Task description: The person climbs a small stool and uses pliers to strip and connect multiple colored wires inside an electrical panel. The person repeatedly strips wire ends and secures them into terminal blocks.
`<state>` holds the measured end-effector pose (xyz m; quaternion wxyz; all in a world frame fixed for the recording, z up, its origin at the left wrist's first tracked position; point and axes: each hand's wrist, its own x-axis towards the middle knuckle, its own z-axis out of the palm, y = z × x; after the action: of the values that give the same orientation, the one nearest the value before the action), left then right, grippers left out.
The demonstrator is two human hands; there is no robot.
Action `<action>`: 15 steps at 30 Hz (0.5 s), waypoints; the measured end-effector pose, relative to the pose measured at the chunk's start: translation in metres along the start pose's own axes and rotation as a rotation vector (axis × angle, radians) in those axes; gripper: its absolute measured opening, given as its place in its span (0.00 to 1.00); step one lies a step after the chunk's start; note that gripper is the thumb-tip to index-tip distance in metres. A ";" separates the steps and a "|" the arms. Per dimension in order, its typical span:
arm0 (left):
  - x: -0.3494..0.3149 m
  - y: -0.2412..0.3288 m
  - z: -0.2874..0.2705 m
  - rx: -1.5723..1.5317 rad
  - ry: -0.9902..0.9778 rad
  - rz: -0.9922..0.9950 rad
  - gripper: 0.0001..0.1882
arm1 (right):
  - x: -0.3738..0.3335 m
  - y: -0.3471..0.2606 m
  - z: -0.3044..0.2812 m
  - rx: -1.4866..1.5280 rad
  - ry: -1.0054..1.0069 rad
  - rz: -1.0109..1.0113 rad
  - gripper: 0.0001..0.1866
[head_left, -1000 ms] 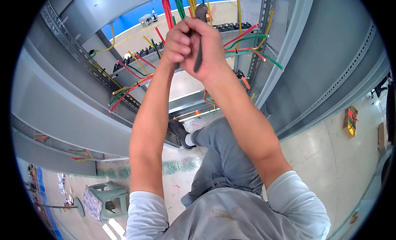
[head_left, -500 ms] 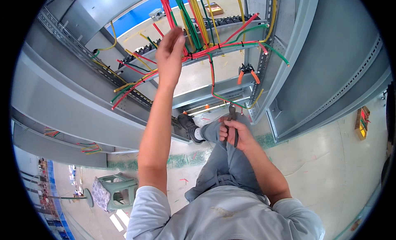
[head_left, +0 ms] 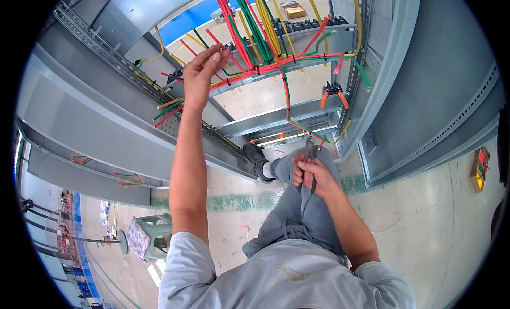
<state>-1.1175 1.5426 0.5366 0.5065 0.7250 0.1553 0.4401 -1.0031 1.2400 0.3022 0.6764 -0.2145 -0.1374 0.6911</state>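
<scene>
My left hand (head_left: 201, 78) is raised into the open metal cabinet frame, left of the hanging wire bundle. Its thumb and forefinger are pinched together at a red wire (head_left: 213, 37); the exact contact is partly hidden. Green wires (head_left: 255, 30) and yellow wires (head_left: 268, 24) hang beside it, joining a cross bundle (head_left: 271, 67) bound with black ties. Low over my thigh, my right hand (head_left: 319, 176) is closed around dark-handled pliers (head_left: 311, 144), their head pointing up. Just above the pliers, a thin red and green wire run (head_left: 289, 104) ends.
Orange-handled pliers (head_left: 333, 94) hang on the right side of the frame. A grey cabinet panel (head_left: 435, 107) stands to the right, with a box of scraps (head_left: 479, 168) on the floor beyond. At lower left is a green stool (head_left: 154, 237). Wire scraps (head_left: 245, 227) dot the floor.
My left hand has moved left, away from the thick red bundle, and its fingers have drawn together. The right hand still holds the pliers low. The whole view has shifted slightly.
</scene>
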 end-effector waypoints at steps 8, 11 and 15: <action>0.010 -0.004 -0.007 -0.051 -0.024 -0.032 0.19 | -0.004 -0.001 0.002 -0.014 0.012 -0.004 0.12; 0.012 -0.004 -0.010 -0.061 -0.039 -0.037 0.20 | -0.004 0.003 0.004 -0.030 0.013 -0.011 0.12; 0.011 -0.005 -0.009 -0.081 -0.040 -0.040 0.19 | -0.004 0.006 0.006 -0.042 0.007 -0.017 0.12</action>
<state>-1.1175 1.5571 0.5382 0.5473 0.7092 0.1417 0.4212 -1.0116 1.2362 0.3052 0.6782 -0.2297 -0.1513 0.6814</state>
